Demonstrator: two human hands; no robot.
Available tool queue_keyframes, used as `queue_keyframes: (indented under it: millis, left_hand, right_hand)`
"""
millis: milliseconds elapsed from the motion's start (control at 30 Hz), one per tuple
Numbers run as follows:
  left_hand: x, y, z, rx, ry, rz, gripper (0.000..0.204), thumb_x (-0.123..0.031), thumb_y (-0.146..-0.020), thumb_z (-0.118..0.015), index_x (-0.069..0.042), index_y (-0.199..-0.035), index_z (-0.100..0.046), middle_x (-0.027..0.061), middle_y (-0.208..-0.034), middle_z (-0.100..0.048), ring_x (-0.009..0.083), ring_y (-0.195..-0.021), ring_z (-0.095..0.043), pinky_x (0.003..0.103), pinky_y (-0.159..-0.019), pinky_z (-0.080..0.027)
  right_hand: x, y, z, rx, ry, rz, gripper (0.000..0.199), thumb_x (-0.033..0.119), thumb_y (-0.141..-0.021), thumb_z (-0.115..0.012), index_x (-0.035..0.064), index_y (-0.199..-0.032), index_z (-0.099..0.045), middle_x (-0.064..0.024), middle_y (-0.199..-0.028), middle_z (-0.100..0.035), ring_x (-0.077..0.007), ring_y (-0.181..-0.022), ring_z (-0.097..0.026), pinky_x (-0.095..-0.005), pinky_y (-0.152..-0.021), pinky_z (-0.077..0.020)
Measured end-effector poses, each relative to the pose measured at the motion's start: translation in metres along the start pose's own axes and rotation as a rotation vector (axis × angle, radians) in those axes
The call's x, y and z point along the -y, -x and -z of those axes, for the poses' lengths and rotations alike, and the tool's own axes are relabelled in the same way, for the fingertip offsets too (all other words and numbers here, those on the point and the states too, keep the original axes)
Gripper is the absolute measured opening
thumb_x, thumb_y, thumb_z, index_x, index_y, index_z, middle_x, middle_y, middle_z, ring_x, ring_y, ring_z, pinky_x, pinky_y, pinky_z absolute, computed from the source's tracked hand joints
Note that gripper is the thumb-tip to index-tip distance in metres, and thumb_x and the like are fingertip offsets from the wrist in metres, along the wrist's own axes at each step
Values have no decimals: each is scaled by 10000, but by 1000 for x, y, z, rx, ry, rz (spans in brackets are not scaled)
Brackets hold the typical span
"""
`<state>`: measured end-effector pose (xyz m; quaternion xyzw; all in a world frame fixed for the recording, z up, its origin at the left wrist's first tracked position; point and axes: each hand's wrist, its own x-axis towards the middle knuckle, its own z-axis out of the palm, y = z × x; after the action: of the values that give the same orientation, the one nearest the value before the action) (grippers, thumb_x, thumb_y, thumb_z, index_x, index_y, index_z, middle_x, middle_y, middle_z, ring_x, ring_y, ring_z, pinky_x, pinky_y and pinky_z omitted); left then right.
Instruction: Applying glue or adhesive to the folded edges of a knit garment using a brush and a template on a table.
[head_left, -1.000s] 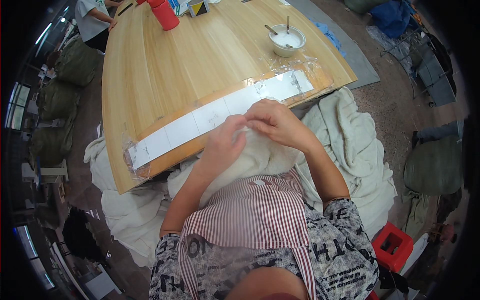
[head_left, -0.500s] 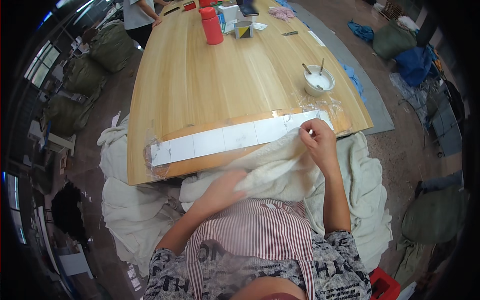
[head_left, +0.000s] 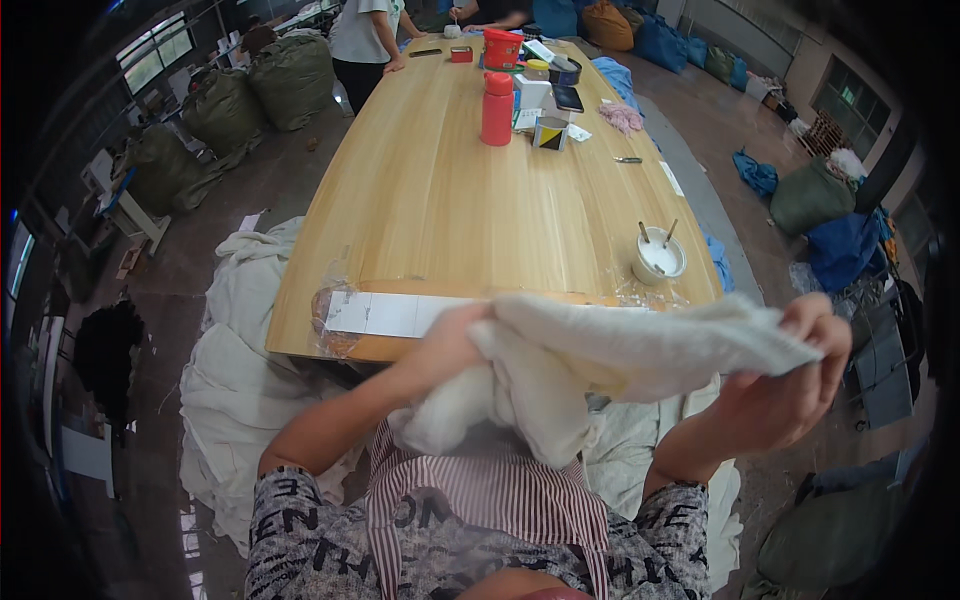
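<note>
A cream-white fleecy cloth [head_left: 640, 345] is stretched between my hands above the near end of the table. My right hand [head_left: 790, 385] pinches its corner, out past the table's right edge. Gathered folds sit in my left hand [head_left: 450, 345], whose fingers are closed and partly hidden by the cloth. Part of the cloth hangs in front of my striped apron [head_left: 490, 505]. Behind it a white strip [head_left: 385, 313] marked with cross lines lies on the table, its right part mostly covered from view.
On the wooden table [head_left: 420, 210] stand a tub of white paste [head_left: 660, 255] with sticks in it, a red bottle [head_left: 497, 110] and a tin [head_left: 550, 133]. Pale cloth [head_left: 235, 400] drapes at the table's left. Another person [head_left: 370, 45] stands at the far left side.
Both hands have lifted the cloth off the near table edge. My right hand has swung outward to the right, drawing the cloth taut. The view has tilted up.
</note>
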<state>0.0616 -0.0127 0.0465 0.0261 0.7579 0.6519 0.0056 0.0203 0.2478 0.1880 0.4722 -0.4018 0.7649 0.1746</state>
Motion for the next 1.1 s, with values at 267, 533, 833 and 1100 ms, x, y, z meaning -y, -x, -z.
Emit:
queue_keyframes:
  millis: [267, 533, 833, 1100]
  left_hand:
    - [-130, -134, 98, -916, -354, -924, 260, 3, -754, -657, -36, -999, -580, 59, -876, -643, 165, -849, -618, 285, -783, -480]
    - [101, -150, 182, -509, -1632, -546, 431, -117, -731, -682, -51, -1147, -592, 182, -1266, -523, 406, -1188, -463, 482, -947, -435]
    - [113, -96, 194, -629, -690, 102, 155, -87, -787, -604, -18, -888, -698, 110, -736, -669, 209, -667, -644, 341, -631, -515]
    - [100, -199, 135, -496, -970, 119, 298, -245, -802, -682, -16, -987, -641, 77, -689, -630, 145, -581, -610, 283, -513, -481]
  right_hand:
    - [-74, -101, 36, -88, 35, 184, 187, 81, -966, -479, -55, -1077, -543, -231, -1163, -581, -297, -1119, -580, -415, -999, -470]
    - [-113, -13, 44, 100, 353, -66, 39, -4, -910, -493, 8, -935, -521, -127, -1107, -572, -181, -1031, -532, -295, -922, -398]
    - [-205, 162, 105, 275, 733, -625, 14, 5, -891, -528, -8, -897, -530, -92, -990, -575, -142, -823, -532, -238, -748, -431]
    - [-219, 170, 106, 134, 730, -662, 64, 21, -872, -535, -15, -919, -557, -106, -957, -601, -173, -836, -564, -262, -766, -450]
